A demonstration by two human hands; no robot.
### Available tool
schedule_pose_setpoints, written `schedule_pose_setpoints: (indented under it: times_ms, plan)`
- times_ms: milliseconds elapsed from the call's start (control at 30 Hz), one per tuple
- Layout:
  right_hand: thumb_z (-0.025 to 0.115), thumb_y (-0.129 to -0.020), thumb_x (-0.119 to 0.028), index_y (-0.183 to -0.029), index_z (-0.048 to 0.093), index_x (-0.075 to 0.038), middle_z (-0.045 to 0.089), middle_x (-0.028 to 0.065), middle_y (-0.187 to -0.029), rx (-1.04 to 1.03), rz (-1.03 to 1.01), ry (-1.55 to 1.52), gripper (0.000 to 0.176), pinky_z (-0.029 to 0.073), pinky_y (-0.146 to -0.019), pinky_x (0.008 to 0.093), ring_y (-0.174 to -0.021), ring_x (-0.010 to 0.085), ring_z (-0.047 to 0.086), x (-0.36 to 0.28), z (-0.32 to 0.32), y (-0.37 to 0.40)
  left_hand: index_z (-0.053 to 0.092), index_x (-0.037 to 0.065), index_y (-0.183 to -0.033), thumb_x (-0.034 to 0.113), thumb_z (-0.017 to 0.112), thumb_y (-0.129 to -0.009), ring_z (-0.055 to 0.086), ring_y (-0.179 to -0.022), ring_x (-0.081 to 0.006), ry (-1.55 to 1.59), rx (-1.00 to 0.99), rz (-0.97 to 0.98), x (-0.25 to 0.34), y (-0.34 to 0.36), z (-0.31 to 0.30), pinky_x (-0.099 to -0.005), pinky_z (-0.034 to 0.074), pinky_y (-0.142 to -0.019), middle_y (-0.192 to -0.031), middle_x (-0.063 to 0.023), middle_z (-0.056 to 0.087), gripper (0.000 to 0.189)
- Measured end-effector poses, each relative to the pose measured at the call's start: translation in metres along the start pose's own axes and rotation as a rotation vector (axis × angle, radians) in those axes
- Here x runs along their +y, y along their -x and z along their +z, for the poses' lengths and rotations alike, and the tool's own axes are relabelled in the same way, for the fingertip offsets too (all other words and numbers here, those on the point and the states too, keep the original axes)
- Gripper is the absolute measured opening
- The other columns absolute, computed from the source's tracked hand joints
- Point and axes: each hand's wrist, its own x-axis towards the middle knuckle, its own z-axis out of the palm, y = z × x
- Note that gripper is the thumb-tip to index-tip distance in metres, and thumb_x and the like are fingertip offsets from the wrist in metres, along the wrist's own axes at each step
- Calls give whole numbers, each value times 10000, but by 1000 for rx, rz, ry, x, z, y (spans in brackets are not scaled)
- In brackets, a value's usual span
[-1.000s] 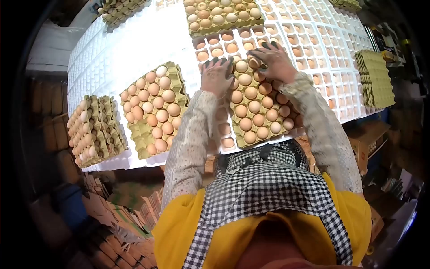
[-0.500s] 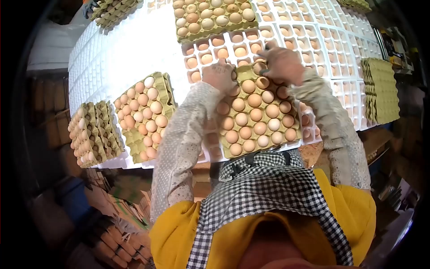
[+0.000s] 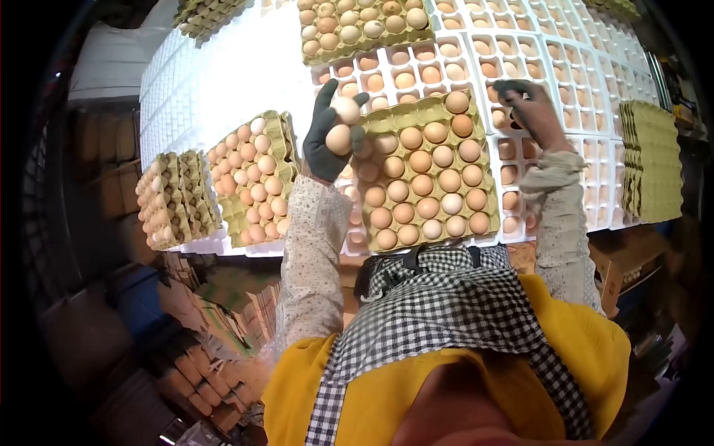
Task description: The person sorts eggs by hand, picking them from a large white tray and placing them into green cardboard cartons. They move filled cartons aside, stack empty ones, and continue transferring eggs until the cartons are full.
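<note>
My left hand (image 3: 327,137), in a dark glove, is wrapped round two eggs (image 3: 343,111), palm turned up, left of the near egg tray. My right hand (image 3: 529,108) is to the right of that tray, above the white plastic egg grid (image 3: 545,137); its fingers are curled, and what they hold, if anything, is hidden. Between my hands the yellowish pulp egg tray (image 3: 439,240) holds many brown eggs, with some bare cups along its far edge. The tray rests on the white grid in front of my checked apron.
Beyond the near tray is another full egg tray (image 3: 368,55). Tilted trays of eggs (image 3: 249,178) stand at the left. A stack of bare pulp trays (image 3: 651,160) is at the right edge. Cardboard boxes (image 3: 632,260) lie below the table at the right.
My left hand has moved off the tray's far edge to the left and now holds two eggs. My right hand has moved right, away from the tray. Some cups along its far edge now show bare.
</note>
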Motion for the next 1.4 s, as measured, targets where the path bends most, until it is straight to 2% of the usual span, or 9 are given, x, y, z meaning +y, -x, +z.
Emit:
schedule_pose_setpoints:
  times_ms: [67,167,267,400,633,800,1000,1200,1400]
  plan:
    - [639,-851,-480,-993,721,-75,681,103,-928,145,-341,801,437,531,-703,380,-826,243,666,8,27,-5,477,24,-1368,229,609,-936,635,-1061,-260,-573,106,-45,5,-11,0,-277,544,-769,-1241,-200,609,496]
    - [625,-791,-605,-938,727,-77,667,157,-978,48,-214,1052,558,525,-759,416,-928,290,657,-5,65,-12,669,135,-1141,316,732,-790,665,-898,-214,-2249,-170,12,-17,-25,40,-368,527,-724,-1033,-116,668,399]
    - [651,-749,-606,-957,723,-84,685,142,-889,111,-320,1063,567,526,-759,414,-908,285,660,18,88,-23,690,108,-1017,389,703,-785,667,-923,-280,-2549,-459,-330,-63,-45,26,-438,513,-732,-976,-146,673,364]
    - [738,-731,-502,-1017,702,-29,693,145,-981,142,-186,472,554,509,-803,407,-938,292,666,32,67,-11,669,134,-1111,493,651,-808,640,-1020,-305,-2378,-509,-274,-31,-28,42,-436,508,-815,-1096,-160,630,470]
    - [686,-831,-127,-1164,636,36,653,71,-1076,24,-155,-159,374,502,-790,271,-870,132,618,-53,136,21,676,45,-1155,440,683,-815,663,-934,-219,-1514,287,-136,189,-24,-90,-367,510,-817,-996,-128,698,522]
    - [807,-665,-353,-1199,657,-123,604,170,-1185,130,-612,620,600,531,-850,367,-1013,286,641,-129,313,-27,633,123,-1245,433,708,-781,630,-1023,-221,-2120,83,-275,226,-87,-201,-338,488,-912,-1112,-102,659,563]
    - [684,-809,-218,-1034,626,-147,546,153,-1152,82,-745,943,243,549,-704,411,-891,332,646,-108,416,-98,590,175,-1304,458,709,-744,575,-1186,-274,-2137,108,-258,233,-80,-219,-368,448,-1010,-1266,-135,608,639]
    - [653,-828,-199,-1130,670,-199,572,113,-1149,128,-658,507,303,543,-774,396,-892,299,661,-156,423,-101,581,23,-1256,140,617,-896,638,-961,-232,-259,256,-44,275,-107,-265,-335,530,-891,-1142,-124,625,380]
    - [631,-835,-304,-1216,636,-188,609,120,-1121,-70,-606,791,398,515,-868,419,-1024,312,620,-152,449,-170,657,96,-1180,229,592,-884,617,-1104,-274,-1385,170,90,207,-153,-272,-407,459,-981,-1156,-138,659,331]
